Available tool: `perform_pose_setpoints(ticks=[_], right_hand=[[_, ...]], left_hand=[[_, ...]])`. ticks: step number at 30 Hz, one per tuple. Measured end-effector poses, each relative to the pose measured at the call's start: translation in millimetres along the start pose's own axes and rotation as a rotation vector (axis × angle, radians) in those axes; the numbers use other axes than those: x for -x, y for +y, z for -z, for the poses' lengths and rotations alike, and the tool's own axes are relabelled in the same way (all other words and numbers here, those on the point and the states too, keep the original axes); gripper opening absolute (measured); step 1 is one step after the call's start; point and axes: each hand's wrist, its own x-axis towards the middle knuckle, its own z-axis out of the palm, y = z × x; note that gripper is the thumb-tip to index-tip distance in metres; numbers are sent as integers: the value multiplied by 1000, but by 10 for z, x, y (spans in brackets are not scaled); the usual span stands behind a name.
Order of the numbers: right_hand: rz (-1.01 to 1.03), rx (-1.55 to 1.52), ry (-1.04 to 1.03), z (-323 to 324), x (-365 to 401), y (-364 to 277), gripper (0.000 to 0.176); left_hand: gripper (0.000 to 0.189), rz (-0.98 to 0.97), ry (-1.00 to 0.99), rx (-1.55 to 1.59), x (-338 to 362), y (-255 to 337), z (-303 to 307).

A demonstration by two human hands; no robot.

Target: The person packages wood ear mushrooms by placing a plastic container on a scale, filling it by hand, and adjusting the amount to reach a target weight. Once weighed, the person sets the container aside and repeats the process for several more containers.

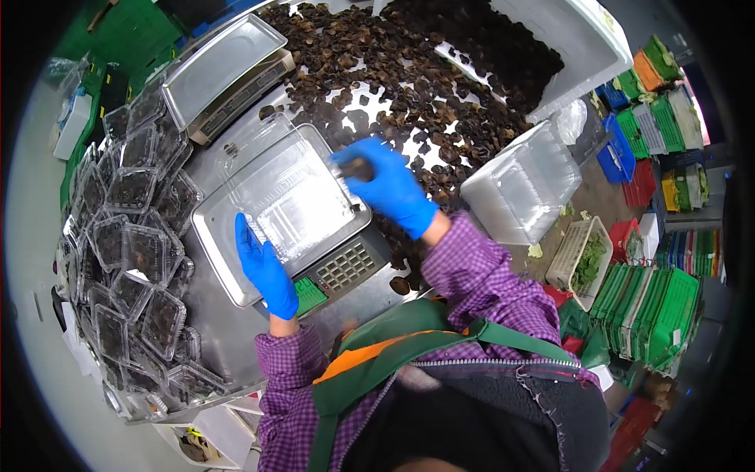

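A clear plastic container (287,200) lies open on the metal pan of a weighing scale (228,271), whose keypad and green display face me. My left hand (266,267), in a blue glove, is at the container's near left edge, fingers stretched out. My right hand (385,185), also gloved in blue, is closed around dark mushroom-like pieces (359,169) at the pan's right edge. Beyond it, a large heap of the same dark brown pieces (346,51) spreads over the light work surface.
Many filled clear containers (145,252) are piled at the left. A second scale (224,71) stands at the back left. A stack of empty clear containers (523,185) lies at the right, near a white basket (580,259) with greens and several green crates (649,311).
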Motion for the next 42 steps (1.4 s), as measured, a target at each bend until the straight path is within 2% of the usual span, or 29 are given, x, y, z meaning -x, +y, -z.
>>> perform_pose_setpoints(ticks=[2,4,5,6,10,13,16,18,20,22,24,26,27,28,31,34,36,37,38,40,42], right_hand=[[-88,-73,-192,-270,-11,-225,38],[105,169,-284,-589,2,-172,54],[198,256,-356,-681,8,-141,67],[202,262,-379,-734,57,-125,71],[48,187,-258,-386,145,-245,64],[5,256,-65,1,329,71,60],[-98,620,-195,177,652,561,81],[-85,770,-334,87,757,769,94],[-12,724,-330,-14,636,983,99],[180,735,-285,-112,326,1128,101],[210,785,-350,-145,-18,1255,98],[156,858,-519,-186,-287,1330,92],[129,846,-538,-183,-403,1330,76],[132,841,-544,-191,-470,1418,76],[1,747,-466,-178,-402,1507,45],[-143,743,-446,-25,-199,1627,44],[-215,569,-367,163,-83,1640,44],[-186,589,-291,270,-47,1570,41],[-250,476,-227,357,-18,1409,39],[-258,259,-159,481,-36,1024,36],[-153,193,-122,495,-81,818,32]], left_hand=[[61,-22,-6,19,35,24,-39],[62,14,0,129,64,50,-58],[61,13,10,113,70,53,-49],[61,10,13,107,70,49,-17],[58,74,55,137,52,-95,125],[58,82,81,148,33,-81,122],[58,76,80,95,5,-58,120],[58,87,82,98,1,-77,110],[58,89,81,96,-18,-88,100],[58,110,73,93,-5,-88,100],[57,116,82,77,11,-62,78],[55,133,77,60,8,-48,66],[54,115,78,62,6,-63,65],[54,116,85,58,3,-63,55],[53,118,96,54,2,-56,53],[51,109,104,35,36,-70,66],[49,52,82,-52,36,-81,65],[48,69,76,-61,27,-51,53],[48,76,98,-61,25,-53,38],[49,69,93,10,8,-56,24],[52,57,85,14,4,-75,50]])
